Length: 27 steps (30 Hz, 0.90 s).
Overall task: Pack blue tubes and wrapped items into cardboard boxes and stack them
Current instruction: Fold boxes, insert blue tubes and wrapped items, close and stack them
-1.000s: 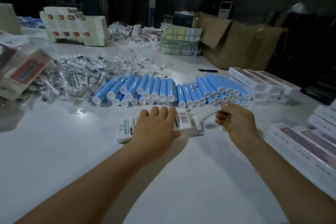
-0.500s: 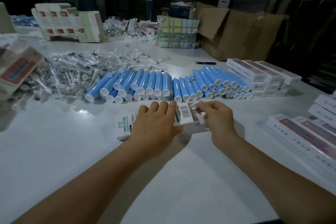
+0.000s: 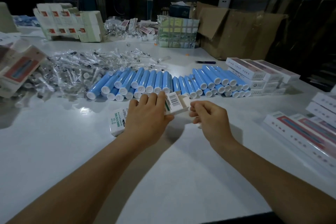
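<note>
Dim workshop behind, dark walls; white bench (image 3: 54, 151) carries everything. At bench centre we hold a small white box (image 3: 174, 105), lying flat, long side running 8 to 2 o'clock, green print on the near-left end, barcode on top, flaps open at the 2 o'clock end. Our left hand (image 3: 148, 116) lies over the box's middle, fingers across the top & thumb at the near edge, clamping it to the bench. Our right hand (image 3: 209, 116) sits just beside the open end, at 3 o'clock of it, fingers curled in a pinch; a bit of sth white shows under the fingers, can't tell what, so we can't tell whether that grip holds anything.

Blue tubes (image 3: 163, 83) w/ white caps lie in a stacked row just beyond the box, at 12 o'clock, caps toward us. Left of them, approx 10 o'clock, a heap of clear wrapped items (image 3: 72, 71). Closed boxes (image 3: 258, 74) stacked at the row's right end, 2 o'clock; more flat packs (image 3: 309, 132) at 3 o'clock near the bench edge. Far back: folded carton blanks (image 3: 69, 23) at 11 o'clock, big brown carton (image 3: 241, 29) at 1 o'clock, dark pen (image 3: 205, 62) on the bench before it.
</note>
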Motion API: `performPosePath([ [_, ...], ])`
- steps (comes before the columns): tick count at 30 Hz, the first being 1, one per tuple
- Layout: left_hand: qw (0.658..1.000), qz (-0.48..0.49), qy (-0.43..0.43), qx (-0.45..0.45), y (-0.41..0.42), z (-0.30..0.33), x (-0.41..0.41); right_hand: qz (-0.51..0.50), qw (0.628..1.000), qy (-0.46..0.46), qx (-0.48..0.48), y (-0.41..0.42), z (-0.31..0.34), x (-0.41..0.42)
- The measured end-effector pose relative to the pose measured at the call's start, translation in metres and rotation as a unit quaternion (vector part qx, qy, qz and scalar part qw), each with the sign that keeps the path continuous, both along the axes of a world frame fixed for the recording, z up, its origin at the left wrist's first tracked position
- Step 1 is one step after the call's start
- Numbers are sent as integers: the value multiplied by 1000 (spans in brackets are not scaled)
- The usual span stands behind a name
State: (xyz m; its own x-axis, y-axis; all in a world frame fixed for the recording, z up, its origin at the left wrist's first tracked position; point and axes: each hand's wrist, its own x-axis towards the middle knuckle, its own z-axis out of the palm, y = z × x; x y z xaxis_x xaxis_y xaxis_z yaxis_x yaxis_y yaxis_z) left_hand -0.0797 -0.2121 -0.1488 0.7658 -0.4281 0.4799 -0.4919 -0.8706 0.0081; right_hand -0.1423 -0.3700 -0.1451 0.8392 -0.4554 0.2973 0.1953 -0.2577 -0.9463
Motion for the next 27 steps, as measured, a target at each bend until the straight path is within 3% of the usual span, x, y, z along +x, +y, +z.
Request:
performPosePath([
  [5,1000,-1,-6,6,-1,-1,0,41,997,4,71,4,2,-1],
  [10,1000,-12,-11,20,-1,-4,-3,63,997,32,-8,8,-2,-3],
  [27,997,-30,-23,72,-10,-7,-15,66,995,64,44,9,-2,3],
])
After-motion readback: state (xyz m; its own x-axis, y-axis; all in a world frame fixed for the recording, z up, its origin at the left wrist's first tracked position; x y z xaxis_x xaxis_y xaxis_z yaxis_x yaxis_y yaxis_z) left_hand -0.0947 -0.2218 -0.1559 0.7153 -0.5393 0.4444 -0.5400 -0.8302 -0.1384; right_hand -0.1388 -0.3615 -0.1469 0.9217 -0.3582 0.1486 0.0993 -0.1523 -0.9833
